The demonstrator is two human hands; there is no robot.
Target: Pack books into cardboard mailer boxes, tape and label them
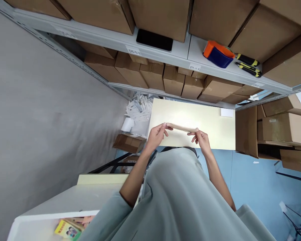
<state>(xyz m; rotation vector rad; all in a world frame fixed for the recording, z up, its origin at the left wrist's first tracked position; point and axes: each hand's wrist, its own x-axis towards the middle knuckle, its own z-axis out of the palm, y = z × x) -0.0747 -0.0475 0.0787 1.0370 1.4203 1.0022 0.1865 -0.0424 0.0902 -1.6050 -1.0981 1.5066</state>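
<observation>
strip [182, 128], thin and tan, is reaching across above the middle of the pale table [190, 110]. the left hand [156, 134] is pinching its left end with thumb and finger, and the right hand [202, 138] is pinching its right end, other fingers hanging loosely apart; gripping both ends is probably stopping it from sagging. a white block [226, 112] is sitting at the table's far right, perhaps out of the hands' way. farther off, a shelf [163, 53] is bearing brown boxes [160, 16], with a phone [154, 40] lying at its near edge, likely for easy reach.
</observation>
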